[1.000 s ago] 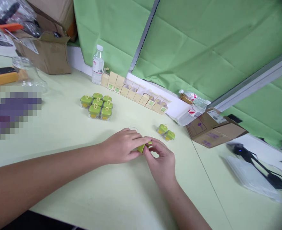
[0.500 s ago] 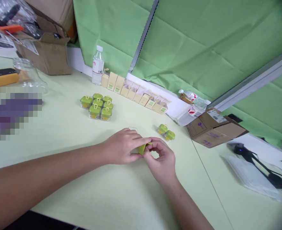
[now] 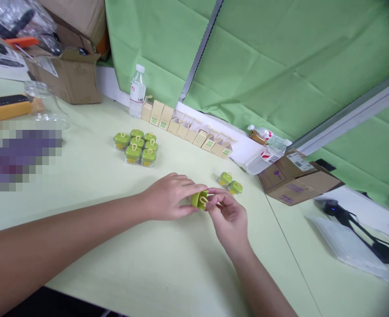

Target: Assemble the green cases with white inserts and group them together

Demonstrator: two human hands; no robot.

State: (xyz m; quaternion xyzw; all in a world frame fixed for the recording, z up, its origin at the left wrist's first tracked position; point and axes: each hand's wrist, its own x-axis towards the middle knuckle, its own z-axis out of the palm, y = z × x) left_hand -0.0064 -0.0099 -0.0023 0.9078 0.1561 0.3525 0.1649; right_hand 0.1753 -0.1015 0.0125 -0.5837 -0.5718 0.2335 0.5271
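Observation:
Between my hands is a small green lid (image 3: 196, 199), its hollow side turned toward me and a pale yellow loop showing at it. My left hand (image 3: 171, 196) grips the lid from the left, thumb below and fingers above. From the right, my right hand (image 3: 229, 215) pinches at the loop and the lid's edge; the exact contact is partly hidden by the fingers. Farther back on the left stand several small clear jars with green lids and loops (image 3: 133, 153). Two similar green-lidded jars (image 3: 235, 187) sit just beyond my right hand.
Several small cardboard boxes (image 3: 183, 128) line the wall beside an upright water bottle (image 3: 137, 91). A larger carton (image 3: 295, 178) and lying bottles (image 3: 268, 136) are at right, with a black cable (image 3: 362, 233). A glass jar (image 3: 44, 103) and open carton (image 3: 65, 75) stand left.
The lid has turned so its hollow and yellow loop now show. My right hand has shifted slightly right, while my left hand still grips the lid.

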